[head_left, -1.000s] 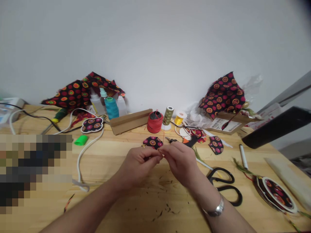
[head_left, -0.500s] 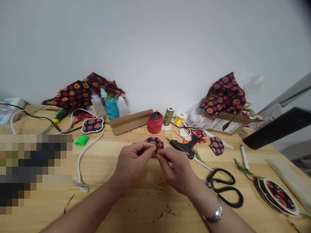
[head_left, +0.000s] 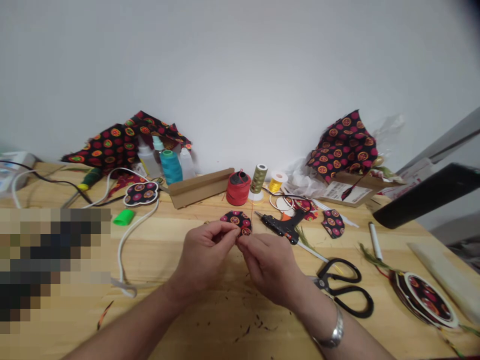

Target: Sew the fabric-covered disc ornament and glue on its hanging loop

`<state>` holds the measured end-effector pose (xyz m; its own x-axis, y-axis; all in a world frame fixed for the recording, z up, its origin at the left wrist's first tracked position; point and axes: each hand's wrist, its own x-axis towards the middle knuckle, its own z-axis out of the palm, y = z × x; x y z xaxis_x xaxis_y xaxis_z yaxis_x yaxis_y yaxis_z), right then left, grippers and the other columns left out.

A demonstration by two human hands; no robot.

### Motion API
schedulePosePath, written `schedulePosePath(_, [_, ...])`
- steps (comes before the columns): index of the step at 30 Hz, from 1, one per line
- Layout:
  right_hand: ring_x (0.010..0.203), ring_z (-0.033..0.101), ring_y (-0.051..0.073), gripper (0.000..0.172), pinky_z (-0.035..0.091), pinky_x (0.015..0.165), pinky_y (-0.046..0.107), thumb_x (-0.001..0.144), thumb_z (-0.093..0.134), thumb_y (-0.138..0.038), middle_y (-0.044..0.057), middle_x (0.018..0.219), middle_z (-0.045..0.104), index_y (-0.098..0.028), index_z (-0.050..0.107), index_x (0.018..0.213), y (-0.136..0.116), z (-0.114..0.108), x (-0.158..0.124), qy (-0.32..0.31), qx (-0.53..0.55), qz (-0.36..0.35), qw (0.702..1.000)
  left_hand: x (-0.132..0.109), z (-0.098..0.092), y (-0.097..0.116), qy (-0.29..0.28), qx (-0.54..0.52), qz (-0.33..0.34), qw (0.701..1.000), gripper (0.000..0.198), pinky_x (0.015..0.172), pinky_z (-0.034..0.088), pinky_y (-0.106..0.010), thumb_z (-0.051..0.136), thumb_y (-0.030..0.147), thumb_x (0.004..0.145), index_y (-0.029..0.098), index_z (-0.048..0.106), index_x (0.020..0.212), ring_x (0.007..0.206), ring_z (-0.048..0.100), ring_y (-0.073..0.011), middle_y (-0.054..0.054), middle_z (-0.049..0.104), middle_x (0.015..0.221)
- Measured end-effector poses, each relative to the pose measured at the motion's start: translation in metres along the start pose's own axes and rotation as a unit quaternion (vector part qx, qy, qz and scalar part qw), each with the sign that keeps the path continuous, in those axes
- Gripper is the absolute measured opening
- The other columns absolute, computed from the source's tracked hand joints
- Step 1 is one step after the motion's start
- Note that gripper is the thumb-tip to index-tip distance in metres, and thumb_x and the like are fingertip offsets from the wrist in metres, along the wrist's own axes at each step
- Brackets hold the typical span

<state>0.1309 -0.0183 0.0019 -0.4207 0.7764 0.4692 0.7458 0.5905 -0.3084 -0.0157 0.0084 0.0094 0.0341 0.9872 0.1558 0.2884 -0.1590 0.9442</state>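
Observation:
A black fabric piece (head_left: 239, 218) with pink and orange round motifs sits at the fingertips, its lower part hidden behind them. My left hand (head_left: 207, 255) is closed in a pinch at its near edge. Close beside it, my right hand (head_left: 267, 265) has its thumb and fingers pressed together; what lies between them is too small to make out. A bit of red shows by the left fingertips. Just beyond stand a red spool (head_left: 238, 190) and an olive thread cone (head_left: 259, 179). A black glue gun (head_left: 283, 225) lies right of the fabric piece.
Black-handled scissors (head_left: 347, 287) lie by my right forearm. At far right are a round fabric-covered item (head_left: 429, 299) and a white pen (head_left: 375, 241). A white cable (head_left: 122, 250) and green cap (head_left: 124, 217) lie left. Behind stands a cardboard strip (head_left: 202, 188).
My right hand has turned slightly, its fingers curling in more and shifting a little left. More of the fabric piece's lower right shows. The whole view has shifted slightly.

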Motion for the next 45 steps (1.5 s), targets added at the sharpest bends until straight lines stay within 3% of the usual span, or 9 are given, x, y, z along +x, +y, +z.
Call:
schedulePosePath(5, [0.059, 0.052, 0.011, 0.02, 0.034, 0.056, 0.022, 0.087, 0.041, -0.017, 0.004, 0.068, 0.061, -0.015, 0.06, 0.078, 0.0, 0.006, 0.002, 0.002, 0.037, 0.035, 0.999, 0.005, -0.001, 0.003, -0.006, -0.089, -0.074, 0.993, 0.007, 0.053, 0.047, -0.02, 0.067, 0.023, 0.065, 0.019, 0.072, 0.066, 0.058, 0.06, -0.0128, 0.001, 0.071, 0.063])
schedulePosePath(8, [0.057, 0.05, 0.01, 0.021, 0.036, 0.055, 0.021, 0.087, 0.042, -0.017, 0.003, 0.067, 0.061, -0.015, 0.061, 0.078, 0.001, 0.012, 0.001, -0.002, 0.114, 0.071, 0.991, 0.007, -0.002, 0.003, -0.018, -0.181, -0.15, 0.972, 0.013, 0.034, 0.031, -0.017, 0.067, 0.027, 0.066, 0.015, 0.071, 0.068, 0.037, 0.043, -0.0059, 0.001, 0.064, 0.053])
schedulePosePath(13, [0.058, 0.051, 0.01, 0.02, 0.038, 0.055, 0.02, 0.083, 0.048, -0.019, 0.0, 0.062, 0.061, -0.015, 0.065, 0.072, 0.002, 0.017, 0.002, -0.009, 0.25, 0.145, 0.957, 0.008, 0.0, 0.002, -0.034, -0.293, -0.189, 0.937, 0.018, 0.031, 0.018, -0.015, 0.073, 0.029, 0.058, 0.013, 0.066, 0.064, 0.034, 0.029, -0.0015, 0.004, 0.055, 0.049])
schedulePosePath(16, [0.065, 0.057, 0.012, 0.01, 0.044, 0.059, 0.022, 0.076, 0.056, -0.02, 0.001, 0.071, 0.064, -0.014, 0.064, 0.077, 0.003, 0.015, 0.006, -0.014, 0.386, 0.225, 0.894, 0.007, 0.0, 0.0, -0.035, -0.275, -0.193, 0.941, 0.019, 0.029, 0.015, -0.015, 0.072, 0.031, 0.061, 0.014, 0.066, 0.067, 0.033, 0.026, -0.0016, 0.007, 0.048, 0.043])
schedulePosePath(21, [0.098, 0.059, 0.018, 0.036, 0.044, 0.091, 0.036, 0.07, 0.066, -0.025, 0.007, 0.106, 0.064, -0.018, 0.058, 0.104, 0.002, 0.012, 0.012, 0.024, 0.623, 0.248, 0.741, 0.004, -0.002, -0.001, -0.051, -0.192, -0.151, 0.968, 0.019, 0.029, 0.02, -0.017, 0.065, 0.033, 0.068, 0.016, 0.071, 0.077, 0.032, 0.031, -0.0033, 0.005, 0.055, 0.046])
schedulePosePath(27, [0.096, 0.059, 0.018, 0.04, 0.045, 0.091, 0.039, 0.07, 0.069, -0.033, 0.006, 0.108, 0.063, -0.02, 0.061, 0.106, -0.001, 0.014, 0.012, 0.017, 0.681, 0.267, 0.682, 0.002, -0.002, 0.005, -0.037, -0.119, -0.099, 0.987, 0.011, 0.046, 0.042, -0.019, 0.065, 0.026, 0.068, 0.018, 0.073, 0.071, 0.052, 0.056, -0.0112, 0.001, 0.068, 0.06])
schedulePosePath(30, [0.065, 0.059, 0.01, 0.044, 0.051, 0.068, 0.029, 0.067, 0.071, -0.031, 0.003, 0.096, 0.064, -0.02, 0.06, 0.108, -0.001, 0.015, 0.011, 0.001, 0.686, 0.276, 0.673, 0.002, -0.001, 0.007, -0.039, -0.109, -0.081, 0.99, 0.009, 0.053, 0.045, -0.019, 0.065, 0.023, 0.069, 0.019, 0.073, 0.068, 0.058, 0.058, -0.0118, 0.002, 0.068, 0.06])
schedulePosePath(35, [0.044, 0.04, 0.002, 0.035, 0.033, 0.039, 0.017, 0.063, 0.072, -0.025, -0.001, 0.075, 0.061, -0.018, 0.064, 0.096, -0.002, 0.016, 0.013, 0.028, 0.652, 0.332, 0.681, 0.002, -0.002, 0.005, -0.021, -0.09, -0.093, 0.991, 0.01, 0.042, 0.038, -0.017, 0.065, 0.024, 0.069, 0.02, 0.074, 0.072, 0.042, 0.047, -0.0076, 0.005, 0.059, 0.046])
schedulePosePath(45, [0.065, 0.062, 0.015, 0.011, 0.052, 0.069, 0.032, 0.061, 0.072, -0.022, 0.001, 0.069, 0.069, -0.018, 0.069, 0.071, 0.001, 0.017, 0.015, 0.13, 0.561, 0.33, 0.748, 0.0, 0.0, 0.008, -0.025, -0.095, -0.09, 0.991, 0.009, 0.041, 0.038, -0.018, 0.065, 0.024, 0.066, 0.018, 0.072, 0.063, 0.044, 0.051, -0.0087, 0.003, 0.066, 0.054])
